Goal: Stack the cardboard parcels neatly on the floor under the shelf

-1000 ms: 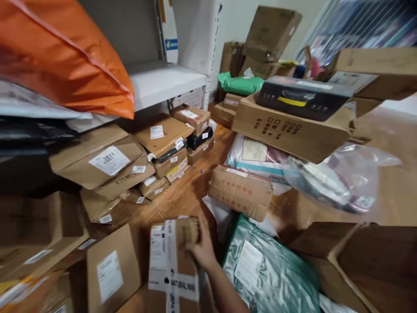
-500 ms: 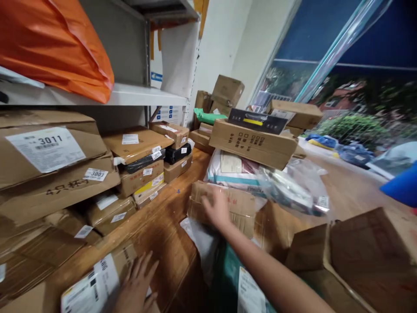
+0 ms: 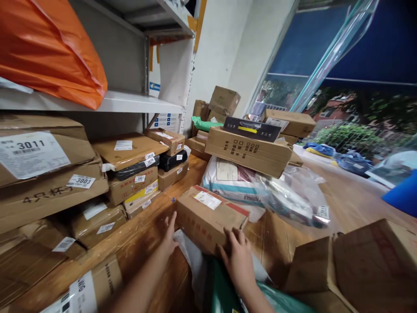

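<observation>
Both hands now on cardboard box [image 3: 208,215] | left hand [image 3: 170,237] flat, right hand [image 3: 239,256] fingers gripping | wooden floor [image 3: 345,198], shelf [image 3: 130,102]

Orange plastic bag [image 3: 52,48] on white metal shelf [image 3: 130,102]. Below it, stacked brown cardboard boxes, one labelled 3011 [image 3: 32,150]. Long flat brown carton [image 3: 249,151] topped by black flat box with yellow stripe [image 3: 251,128]. Clear plastic bag [image 3: 293,195] just beside. Green soft parcel [image 3: 203,124] near wall.
</observation>
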The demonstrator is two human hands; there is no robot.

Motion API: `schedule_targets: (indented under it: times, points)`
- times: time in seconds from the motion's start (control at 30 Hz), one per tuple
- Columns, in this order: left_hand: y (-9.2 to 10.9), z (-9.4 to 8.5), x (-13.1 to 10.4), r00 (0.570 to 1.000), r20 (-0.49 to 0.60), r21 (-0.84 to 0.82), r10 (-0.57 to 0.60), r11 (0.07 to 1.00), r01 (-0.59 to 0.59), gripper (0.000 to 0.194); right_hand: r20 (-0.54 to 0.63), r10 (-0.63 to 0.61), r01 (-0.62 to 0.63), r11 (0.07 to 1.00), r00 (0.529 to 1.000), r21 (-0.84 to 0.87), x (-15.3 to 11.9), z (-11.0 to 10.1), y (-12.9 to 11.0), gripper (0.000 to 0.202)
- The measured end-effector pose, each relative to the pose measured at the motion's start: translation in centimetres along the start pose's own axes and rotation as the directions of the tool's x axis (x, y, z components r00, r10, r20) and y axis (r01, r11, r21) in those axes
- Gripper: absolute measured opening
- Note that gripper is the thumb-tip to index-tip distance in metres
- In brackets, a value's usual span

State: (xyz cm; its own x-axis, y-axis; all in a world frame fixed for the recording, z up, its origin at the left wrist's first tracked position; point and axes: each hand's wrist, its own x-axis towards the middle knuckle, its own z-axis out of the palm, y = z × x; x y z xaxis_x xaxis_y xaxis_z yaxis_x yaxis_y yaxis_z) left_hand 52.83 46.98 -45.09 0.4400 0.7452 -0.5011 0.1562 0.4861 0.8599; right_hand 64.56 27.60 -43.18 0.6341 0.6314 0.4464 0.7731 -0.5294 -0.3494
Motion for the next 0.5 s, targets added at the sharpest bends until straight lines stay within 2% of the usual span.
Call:
schedule_targets:
  times: [0.07,0.13,0.23,0.3,0.33,0.4,0.43,0.5]
  points:
    - [-0.7,0.6,-1.0,0.995,0.071,-0.080,-0.068,0.994,0.073,0.084,0.003,-0.023,0.023,1.000,1.000,0.006,-1.6,-0.2,-1.1,0.046]
    - [-1.6,2.1,-2.4,0.977,0.179,-0.135,-0.112,0.981,0.137,0.080,0.034,-0.052,0.049,0.997,0.998,0.064,-2.1,-1.1,-2.1,0.051]
    - [-2.8,4.6,-4.2,0.906,0.335,-0.097,-0.260,0.947,0.308,0.073,0.138,-0.054,0.025,0.979,0.989,0.201,-0.1,-2.8,-2.7,0.045]
    - [-3.3,5.8,-5.0,0.867,0.335,-0.059,-0.368,0.910,0.410,0.072,0.150,0.048,-0.086,0.962,0.987,0.258,2.6,-3.3,-2.1,0.043]
    - [-3.5,6.2,-5.4,0.866,0.311,-0.071,-0.391,0.899,0.431,0.075,0.123,0.107,-0.137,0.953,0.987,0.272,4.3,-3.3,-1.5,0.043]
    - [-4.0,6.6,-5.9,0.893,0.261,-0.151,-0.366,0.898,0.412,0.080,0.057,0.252,-0.257,0.922,0.966,0.291,7.4,-2.8,0.0,0.043]
    - [-4.3,6.6,-6.2,0.906,0.259,-0.198,-0.334,0.900,0.388,0.081,0.041,0.348,-0.344,0.891,0.937,0.298,8.7,-2.5,0.7,0.055]
    - [-5.0,6.5,-6.4,0.916,0.282,-0.251,-0.287,0.899,0.359,0.082,0.064,0.549,-0.539,0.780,0.833,0.318,10.5,-1.7,1.7,0.078]
